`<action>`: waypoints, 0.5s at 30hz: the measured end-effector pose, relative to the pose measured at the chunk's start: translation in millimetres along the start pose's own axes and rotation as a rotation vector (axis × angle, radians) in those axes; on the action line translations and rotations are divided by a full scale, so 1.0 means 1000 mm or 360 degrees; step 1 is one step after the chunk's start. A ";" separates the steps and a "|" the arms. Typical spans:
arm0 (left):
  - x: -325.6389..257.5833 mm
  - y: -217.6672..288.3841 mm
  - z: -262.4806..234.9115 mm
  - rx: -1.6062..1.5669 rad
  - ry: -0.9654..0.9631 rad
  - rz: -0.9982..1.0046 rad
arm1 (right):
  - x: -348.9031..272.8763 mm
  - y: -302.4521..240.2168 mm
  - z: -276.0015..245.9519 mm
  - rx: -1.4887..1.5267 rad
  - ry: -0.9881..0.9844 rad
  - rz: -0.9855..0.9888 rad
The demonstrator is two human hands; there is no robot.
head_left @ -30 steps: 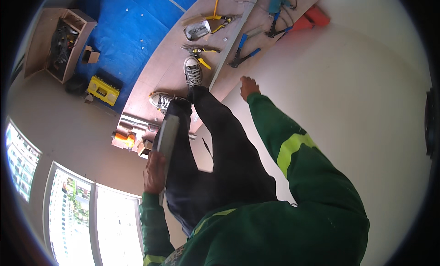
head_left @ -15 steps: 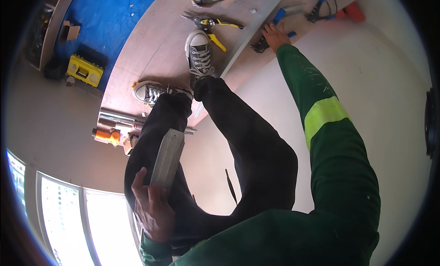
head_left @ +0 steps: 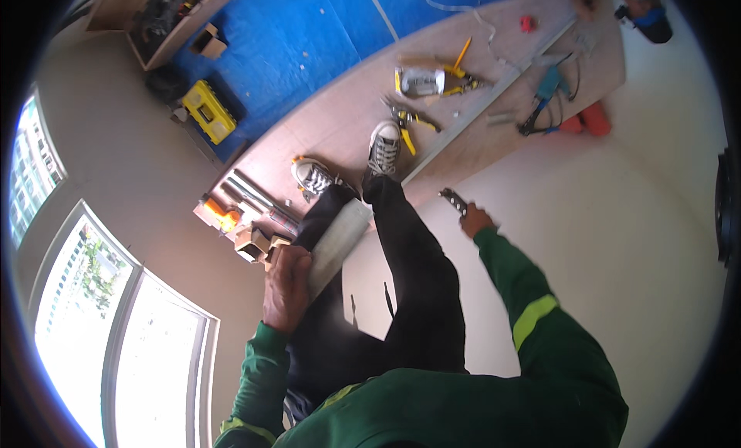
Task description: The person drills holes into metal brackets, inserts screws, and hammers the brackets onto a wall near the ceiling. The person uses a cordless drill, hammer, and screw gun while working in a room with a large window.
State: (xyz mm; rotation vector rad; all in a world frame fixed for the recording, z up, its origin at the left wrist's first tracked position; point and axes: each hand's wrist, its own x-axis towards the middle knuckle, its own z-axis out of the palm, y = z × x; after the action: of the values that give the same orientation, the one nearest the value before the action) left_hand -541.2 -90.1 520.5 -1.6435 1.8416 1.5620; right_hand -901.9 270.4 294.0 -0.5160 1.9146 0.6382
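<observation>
My left hand [head_left: 285, 288] grips a pale grey metal profile [head_left: 340, 243], a short straight length slanting up across my left thigh. My right hand [head_left: 477, 219] is closed around a dark tool with light spots [head_left: 454, 202], held to the right of my legs. Its exact kind is too small and blurred to tell. Beyond my shoes, yellow-handled snips [head_left: 409, 120] lie on a curved wooden board [head_left: 324, 128]. A long metal strip [head_left: 478, 112] runs across that board.
Farther along are an open tray [head_left: 421, 81], a corded teal power tool [head_left: 549, 84] and a red object [head_left: 594, 119]. Metal tubes [head_left: 266, 201] and an orange tool [head_left: 222, 214] lie left. Another person's hand [head_left: 583, 2] is at the far edge. A yellow toolbox [head_left: 208, 112] stands on blue sheeting.
My right hand has lifted the dark tool off the board and drawn it back toward me. My left hand and the metal profile have risen. The view has swung, showing more of the board.
</observation>
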 end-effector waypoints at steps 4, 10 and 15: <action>-0.043 0.035 -0.058 -0.0362 -0.0064 0.0321 | -0.148 -0.051 -0.076 0.0430 0.0168 0.0180; -0.133 0.108 -0.146 -0.0968 0.0200 0.0457 | -0.353 -0.129 -0.189 0.0540 0.0619 -0.0748; -0.182 0.138 -0.221 -0.0933 0.0479 0.0655 | -0.452 -0.206 -0.264 0.0258 0.0545 -0.1363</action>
State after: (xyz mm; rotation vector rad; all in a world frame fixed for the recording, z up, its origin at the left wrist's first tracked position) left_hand -489.1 -184.6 820.1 -1.8986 2.1075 2.3140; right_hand -778.7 -22.8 757.6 -1.2945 1.7933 -0.1724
